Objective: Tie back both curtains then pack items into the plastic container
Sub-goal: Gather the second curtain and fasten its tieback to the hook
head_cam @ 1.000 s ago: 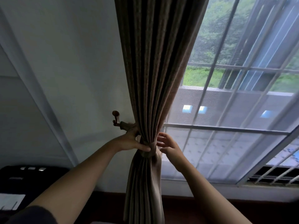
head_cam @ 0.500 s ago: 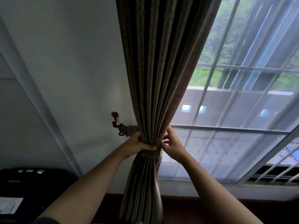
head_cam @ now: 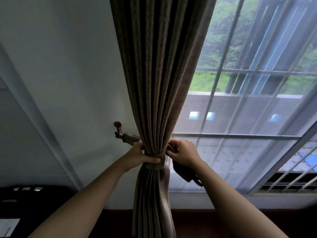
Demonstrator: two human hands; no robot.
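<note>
Presently, the left hand (head_cam: 138, 155) is gripping the gathered curtain (head_cam: 159, 83) at the tieback (head_cam: 154, 166) beside the wall hook (head_cam: 118, 128), while the right hand (head_cam: 185, 153), fingers curled, is pinching the tieback's loose end.

- I have the brown pleated fabric curtain (head_cam: 159, 83) hanging down the centre of the frame. It hangs in front of the line where the pale plaster wall (head_cam: 68, 66) on the left meets the barred glass window (head_cam: 240, 134) on the right.
- The brown fabric tieback band (head_cam: 154, 164) wraps around the curtain just below mid-frame. Its left end runs up to the small dark metal wall hook (head_cam: 118, 129), which is on the wall just left of the curtain.
- The left hand (head_cam: 139, 154) grips the band's left side, with the thumb lying across its front.
- The right hand (head_cam: 184, 153) is at the curtain's right edge, in front of the window. The band's loose end hangs beneath it.
- A black box-shaped device (head_cam: 34, 196) sits at lower left below the wall, well apart from the curtain.
</note>
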